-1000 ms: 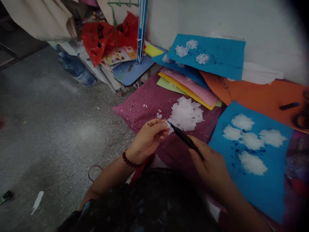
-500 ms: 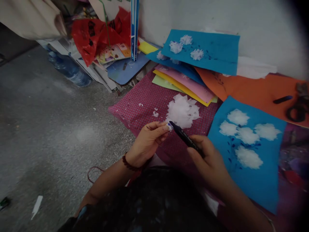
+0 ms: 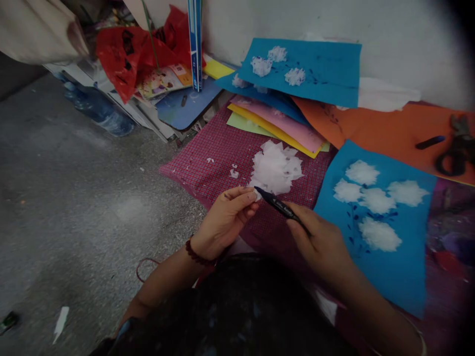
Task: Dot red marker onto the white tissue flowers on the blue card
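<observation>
My left hand [image 3: 232, 215] pinches a small piece of white paper [image 3: 259, 195] between thumb and fingers, over the near edge of the checked cloth. In my right hand [image 3: 321, 237] is a dark marker [image 3: 278, 205], its tip at the paper piece. Just beyond both hands lies a heap of white paper pieces [image 3: 276, 168]. To the right, a blue sheet [image 3: 401, 277] carries several fluffy white paper flowers [image 3: 378, 200] and dark blue leaf marks. My left fingers hide part of the pinched piece.
A second blue sheet [image 3: 330, 74] with white flowers rests on stacked coloured paper [image 3: 289, 131] by the wall. Scissors [image 3: 454, 148] and a dark pen [image 3: 430, 142] lie on orange paper [image 3: 389, 131]. A blue stool [image 3: 181, 109], red bag [image 3: 122, 54] and large bottle [image 3: 100, 111] stand left.
The view has shifted slightly, so the surroundings sit a little left and higher. My right hand still holds the marker against the paper piece, which now shows less between my left fingers.
</observation>
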Demonstrator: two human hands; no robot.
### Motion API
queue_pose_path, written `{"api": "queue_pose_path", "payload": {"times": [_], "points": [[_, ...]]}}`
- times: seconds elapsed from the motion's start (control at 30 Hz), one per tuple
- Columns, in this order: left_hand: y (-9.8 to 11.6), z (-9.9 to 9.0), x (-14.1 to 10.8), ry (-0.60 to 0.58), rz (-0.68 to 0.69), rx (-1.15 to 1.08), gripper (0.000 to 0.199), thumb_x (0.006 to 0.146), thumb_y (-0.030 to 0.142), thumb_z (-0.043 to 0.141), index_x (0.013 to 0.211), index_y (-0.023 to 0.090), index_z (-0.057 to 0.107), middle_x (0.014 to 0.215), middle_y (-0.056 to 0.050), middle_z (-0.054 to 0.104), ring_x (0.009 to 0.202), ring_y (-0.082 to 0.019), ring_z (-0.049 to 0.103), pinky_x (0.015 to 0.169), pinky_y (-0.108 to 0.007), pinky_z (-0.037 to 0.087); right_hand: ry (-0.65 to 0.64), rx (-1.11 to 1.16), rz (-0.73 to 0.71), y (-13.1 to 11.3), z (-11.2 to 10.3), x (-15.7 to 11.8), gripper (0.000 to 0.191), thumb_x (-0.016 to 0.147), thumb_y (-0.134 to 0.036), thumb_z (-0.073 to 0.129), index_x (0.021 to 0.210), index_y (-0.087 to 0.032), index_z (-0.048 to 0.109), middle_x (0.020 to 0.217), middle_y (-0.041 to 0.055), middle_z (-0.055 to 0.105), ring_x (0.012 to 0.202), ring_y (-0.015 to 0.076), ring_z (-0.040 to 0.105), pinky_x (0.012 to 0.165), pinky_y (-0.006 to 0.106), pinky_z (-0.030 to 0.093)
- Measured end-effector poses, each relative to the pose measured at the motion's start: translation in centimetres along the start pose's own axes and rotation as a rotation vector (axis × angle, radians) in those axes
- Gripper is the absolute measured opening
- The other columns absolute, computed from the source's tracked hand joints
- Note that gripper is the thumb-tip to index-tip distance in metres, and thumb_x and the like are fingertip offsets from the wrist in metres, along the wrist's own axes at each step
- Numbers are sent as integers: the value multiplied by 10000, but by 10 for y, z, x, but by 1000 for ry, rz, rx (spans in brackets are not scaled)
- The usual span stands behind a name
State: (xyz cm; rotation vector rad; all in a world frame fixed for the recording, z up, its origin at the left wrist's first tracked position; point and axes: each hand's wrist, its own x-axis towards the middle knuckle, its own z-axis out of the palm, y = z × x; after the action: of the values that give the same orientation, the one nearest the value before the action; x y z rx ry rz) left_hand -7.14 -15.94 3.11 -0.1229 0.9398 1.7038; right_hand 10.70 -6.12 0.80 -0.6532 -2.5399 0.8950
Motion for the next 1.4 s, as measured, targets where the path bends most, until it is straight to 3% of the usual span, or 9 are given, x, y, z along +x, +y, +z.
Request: {"api": "queue_pose_path", "payload": {"times": [0.3,0.57,0.63,0.8,0.97,1.17,1.3,1.4], "points": [[5,-1,8,-14,121,-53,211,626,113,880,706,103,685,637,22,601,566,-41,559,463,-103,407,12,-107,10,6,-12,-11,358,1001,-304,429,1311,-212,583,1139,107,729,995,253,713,830,379,583],[0,-7,7,8,51,-28,244,590,130,915,725,99,713,618,9,642,529,-42,582,463,-93,440,-16,-6,148,-5,-18,0,232,951,-366,516,1093,-207,607,930,89,722,775,241,710,651,342,566],[-1,-7,6,-6,43,-13,235,601,140,912,707,99,706,603,9,635,519,-41,577,458,-90,440,-58,-9,143,-7,-15,4,273,946,-353,523,1155,-196,601,1006,103,735,835,253,729,671,348,584],[-4,-8,6,-17,36,-25,235,612,143,904,706,104,693,620,8,636,531,-42,577,458,-91,432,-117,-67,3,-9,-13,10,408,976,-303,472,1364,-214,560,1266,120,700,1096,275,708,888,423,599],[-3,-7,7,-46,22,-66,207,636,114,877,716,103,686,622,12,618,528,-38,556,454,-98,413,-143,-74,-9,-5,-13,10,432,988,-304,461,1404,-230,556,1300,109,691,1128,270,701,921,432,600],[4,-9,11,-9,154,-99,210,613,102,871,694,121,678,617,26,597,551,-43,553,450,-103,384,-138,-76,-6,3,-16,-1,416,1003,-296,441,1401,-217,533,1283,106,696,1122,252,699,915,399,592],[-2,-10,11,14,117,-57,211,626,118,869,692,122,669,617,26,597,539,-45,543,450,-117,382,-71,-54,11,0,-17,-1,346,1003,-296,410,1289,-211,585,1147,112,720,1025,251,711,855,381,590],[-7,-9,10,-2,118,-39,212,641,135,866,687,128,660,595,35,572,531,-48,517,445,-127,373,-29,-43,88,-4,-12,2,250,972,-330,485,1147,-207,613,999,101,725,849,235,721,716,338,593]]}}
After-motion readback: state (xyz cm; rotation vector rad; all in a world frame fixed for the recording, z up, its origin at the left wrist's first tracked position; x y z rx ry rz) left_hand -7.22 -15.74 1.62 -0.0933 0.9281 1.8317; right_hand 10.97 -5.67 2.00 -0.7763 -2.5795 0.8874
